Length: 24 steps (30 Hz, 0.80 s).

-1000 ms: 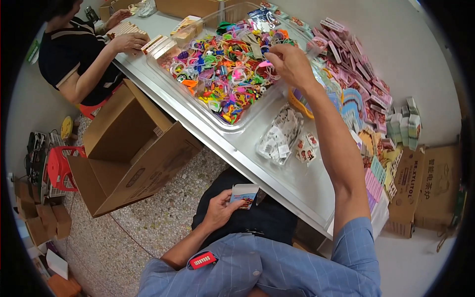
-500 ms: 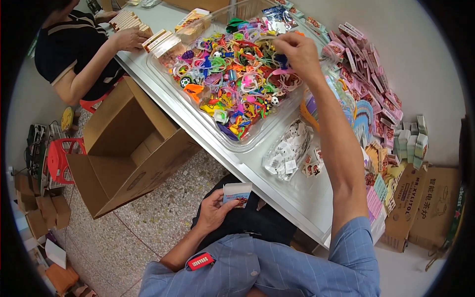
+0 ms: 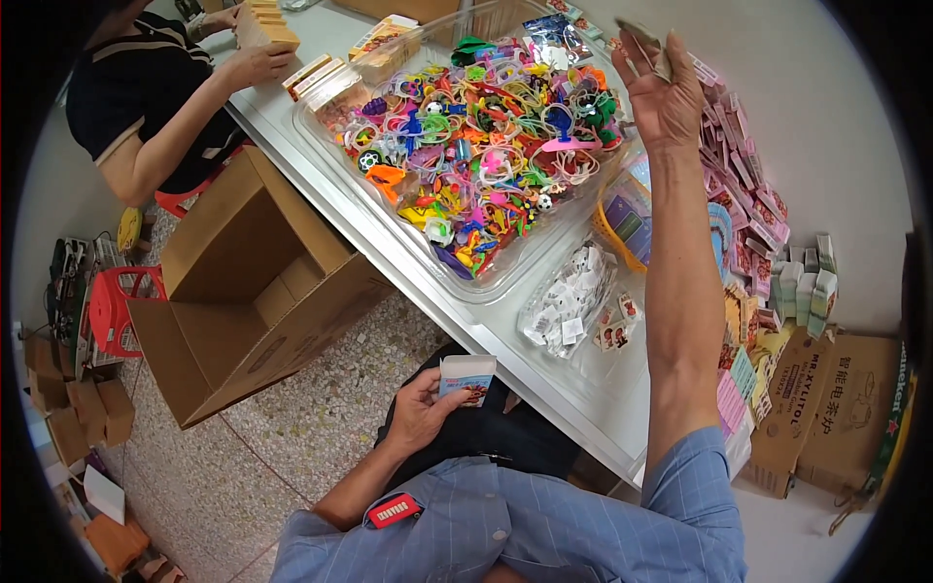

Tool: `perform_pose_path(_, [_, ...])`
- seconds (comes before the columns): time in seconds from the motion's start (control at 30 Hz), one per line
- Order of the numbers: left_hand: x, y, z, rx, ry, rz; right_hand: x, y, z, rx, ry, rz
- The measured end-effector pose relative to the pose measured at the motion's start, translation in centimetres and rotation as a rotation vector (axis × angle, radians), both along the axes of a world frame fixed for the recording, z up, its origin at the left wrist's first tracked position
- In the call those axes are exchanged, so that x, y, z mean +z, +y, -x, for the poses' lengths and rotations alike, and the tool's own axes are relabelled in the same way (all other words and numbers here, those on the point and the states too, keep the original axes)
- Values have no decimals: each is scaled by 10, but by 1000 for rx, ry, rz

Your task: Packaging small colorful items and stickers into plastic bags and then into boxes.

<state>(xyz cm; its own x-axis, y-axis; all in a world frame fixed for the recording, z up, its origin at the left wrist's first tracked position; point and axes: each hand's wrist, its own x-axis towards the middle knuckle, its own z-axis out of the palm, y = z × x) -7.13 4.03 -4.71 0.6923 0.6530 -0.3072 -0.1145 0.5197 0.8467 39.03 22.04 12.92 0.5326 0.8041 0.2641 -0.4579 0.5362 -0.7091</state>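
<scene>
Right hand has lifted off the clear toy tray, fingers pinched on a small packet. Left hand stays clamped on the small box below the table's near edge. One item picked.

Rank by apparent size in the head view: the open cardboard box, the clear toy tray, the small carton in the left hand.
1. clear toy tray
2. open cardboard box, almost as large, so this order is unsure
3. small carton in the left hand

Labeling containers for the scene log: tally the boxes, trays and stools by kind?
Open cardboard boxes on the floor: 1
Clear plastic trays of toys: 1
Small cartons in the left hand: 1
Red plastic stools: 1
Printed cardboard boxes at right: 2
Total: 6
</scene>
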Motion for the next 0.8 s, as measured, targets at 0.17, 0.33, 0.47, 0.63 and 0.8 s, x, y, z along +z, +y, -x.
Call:
perform_pose_path(0.17, [1, 2, 2, 14, -20, 15, -13, 16, -15, 17, 81, 37])
perform_pose_path(0.33, [1, 4, 4, 4, 22, 14, -15, 15, 11, 138, -177, 200])
perform_pose_path(0.47, [-1, 3, 5, 2, 19, -7, -11, 8, 79, -167, -1119, 685])
perform_pose_path(0.63, [3, 0, 0, 23, -6, -15, -49, 31, 89, -267, -1607, 552])
perform_pose_path(0.8, [2, -4, 5, 25, 8, -35, -54, 40, 90, -398, -1629, 614])
